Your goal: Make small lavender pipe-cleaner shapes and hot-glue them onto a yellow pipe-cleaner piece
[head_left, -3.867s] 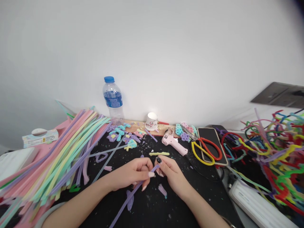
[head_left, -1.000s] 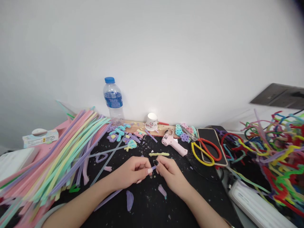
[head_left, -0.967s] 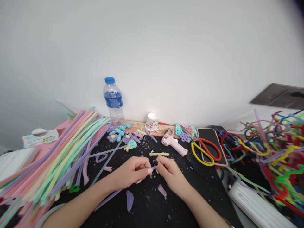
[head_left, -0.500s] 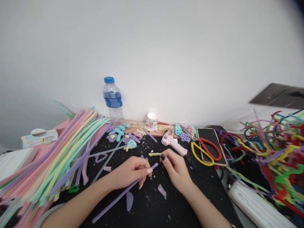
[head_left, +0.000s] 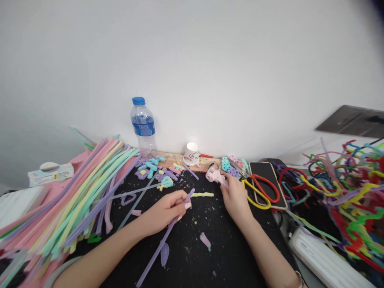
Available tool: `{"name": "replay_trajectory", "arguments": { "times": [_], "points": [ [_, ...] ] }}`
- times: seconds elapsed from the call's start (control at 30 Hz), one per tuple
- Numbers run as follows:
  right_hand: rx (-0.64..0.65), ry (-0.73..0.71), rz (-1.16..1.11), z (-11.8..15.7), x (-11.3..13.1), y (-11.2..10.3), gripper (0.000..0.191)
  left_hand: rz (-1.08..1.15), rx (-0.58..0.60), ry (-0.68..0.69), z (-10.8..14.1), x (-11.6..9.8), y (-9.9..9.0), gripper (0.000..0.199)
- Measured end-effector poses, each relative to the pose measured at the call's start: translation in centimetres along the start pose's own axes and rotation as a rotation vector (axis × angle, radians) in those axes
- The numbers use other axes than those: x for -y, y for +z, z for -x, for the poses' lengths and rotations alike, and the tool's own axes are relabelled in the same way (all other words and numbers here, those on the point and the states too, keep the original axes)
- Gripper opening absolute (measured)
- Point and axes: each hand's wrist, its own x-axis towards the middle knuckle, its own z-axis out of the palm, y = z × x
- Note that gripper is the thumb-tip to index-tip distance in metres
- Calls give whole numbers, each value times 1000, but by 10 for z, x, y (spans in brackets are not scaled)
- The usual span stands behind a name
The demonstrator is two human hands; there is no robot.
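Note:
My left hand [head_left: 172, 212] pinches a long purple pipe cleaner [head_left: 157, 252] near its upper end, with a yellow twisted piece [head_left: 204, 195] extending to the right beside its tip; whether the two are joined I cannot tell. My right hand [head_left: 235, 196] is closed round the handle of the pink glue gun [head_left: 214, 175], whose nozzle end points toward the back. A purple leaf-shaped loop [head_left: 165, 254] lies by the lower part of the purple stem. On the black mat, a short pink-purple scrap [head_left: 205, 241] rests between my forearms.
Pastel pipe cleaners [head_left: 87, 192] are heaped at left, bright ones [head_left: 357, 200] at right. Along the back stand a bottle [head_left: 143, 126] and a paper cup [head_left: 191, 154]. Scissors [head_left: 260, 192] overlap a phone [head_left: 270, 180]. Small flowers [head_left: 153, 166] lie behind my left hand.
My right hand has left the yellow piece, moved right and back, and taken hold of the glue gun. My left hand has tilted the purple pipe cleaner more upright.

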Motion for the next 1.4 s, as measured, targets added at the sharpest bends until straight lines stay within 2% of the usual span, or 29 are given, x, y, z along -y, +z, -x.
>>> {"name": "replay_trajectory", "arguments": {
  "times": [0.1, 0.17, 0.33, 0.43, 0.57, 0.7, 0.83, 1.03, 1.4],
  "points": [
    [-67, -21, -165, -1, -1, -2, 34, 60, -17, 13, -1, 0, -1, 25],
    [-95, 22, -275, -1, -1, -5, 34, 111, -11, 17, -1, 1, -1, 25],
    [-42, 194, -528, 2, 2, -9, 30, 204, 15, 4, -3, 6, -1, 23],
    [44, 236, -780, 5, 5, -10, 32, 220, -21, -11, -4, 8, -2, 25],
    [257, 172, -1021, 8, 11, -14, 32, 270, -53, -58, -5, 5, -2, 27],
    [440, 136, -1063, 11, 15, -14, 28, 282, -69, -98, -5, 5, -2, 30],
    [517, 95, -1088, 15, 14, -7, 29, 236, -60, -105, -6, 9, -3, 32],
    [466, 90, -1099, 17, 14, 0, 33, 184, -56, -104, -6, 8, -2, 30],
    [495, 63, -1025, 18, 15, 1, 33, 167, -44, -99, -4, 7, -2, 30]
  ]
}}
